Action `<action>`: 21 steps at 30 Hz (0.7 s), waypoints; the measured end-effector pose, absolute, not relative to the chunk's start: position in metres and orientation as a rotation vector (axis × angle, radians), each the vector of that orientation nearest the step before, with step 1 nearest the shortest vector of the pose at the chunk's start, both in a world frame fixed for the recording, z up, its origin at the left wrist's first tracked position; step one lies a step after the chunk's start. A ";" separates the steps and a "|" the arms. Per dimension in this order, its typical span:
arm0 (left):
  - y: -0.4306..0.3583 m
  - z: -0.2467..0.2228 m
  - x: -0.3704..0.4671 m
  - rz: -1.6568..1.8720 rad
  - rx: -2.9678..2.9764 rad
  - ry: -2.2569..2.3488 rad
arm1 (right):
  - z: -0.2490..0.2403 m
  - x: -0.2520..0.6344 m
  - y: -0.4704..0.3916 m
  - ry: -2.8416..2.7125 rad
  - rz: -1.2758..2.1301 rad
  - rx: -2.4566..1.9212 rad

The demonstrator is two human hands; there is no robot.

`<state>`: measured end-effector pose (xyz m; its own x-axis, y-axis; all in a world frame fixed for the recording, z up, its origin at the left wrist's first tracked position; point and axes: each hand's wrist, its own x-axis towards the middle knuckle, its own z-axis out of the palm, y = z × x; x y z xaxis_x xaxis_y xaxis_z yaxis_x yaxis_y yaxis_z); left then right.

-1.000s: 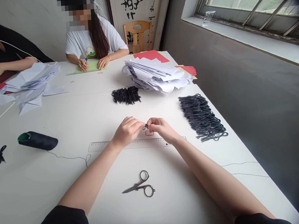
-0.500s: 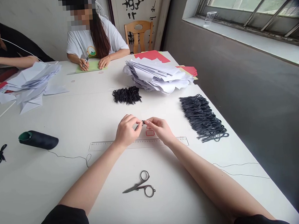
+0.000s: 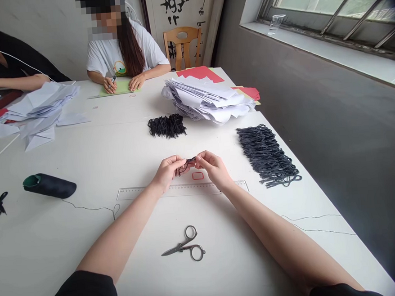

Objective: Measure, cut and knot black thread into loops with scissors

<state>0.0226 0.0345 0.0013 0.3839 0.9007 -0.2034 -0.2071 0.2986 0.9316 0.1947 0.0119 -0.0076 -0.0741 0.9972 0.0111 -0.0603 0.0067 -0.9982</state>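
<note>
Between my two hands a small black cord (image 3: pixel 186 165) is stretched, with loose ends hanging at its left. My left hand (image 3: pixel 167 171) pinches the left part between thumb and fingers, and my right hand (image 3: pixel 213 166) pinches the right end. Just in front of them on the table lies a clear ruler (image 3: pixel 143 192), partly covered by my left forearm. Nearer to me rest metal scissors (image 3: pixel 184 245) with spread handles. Rows of looped black cords (image 3: pixel 267 155) lie to the right, and a pile of shorter black loops (image 3: pixel 167 125) lies beyond my hands.
A dark thread spool (image 3: pixel 49 185) lies left, its thread trailing, beside a knotted black cord (image 3: pixel 1 205). Paper stacks (image 3: pixel 207 97) stand at the back. Across the table a person (image 3: pixel 143 46) writes on green paper; another person (image 3: pixel 18 61) sits left. The table edge runs along my right.
My hands have moved slightly apart, and more of the black cord now shows stretched between them. Its loose strands hang visibly by my left fingers.
</note>
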 end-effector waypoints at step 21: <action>0.034 0.000 0.023 0.910 0.999 0.888 | -0.004 0.210 0.019 -1.320 1.232 -1.154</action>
<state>0.0226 0.0340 0.0003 0.3526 0.9173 -0.1851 -0.2075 0.2695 0.9404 0.2098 0.0193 -0.0044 -0.0943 0.9947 0.0404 0.0277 0.0432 -0.9987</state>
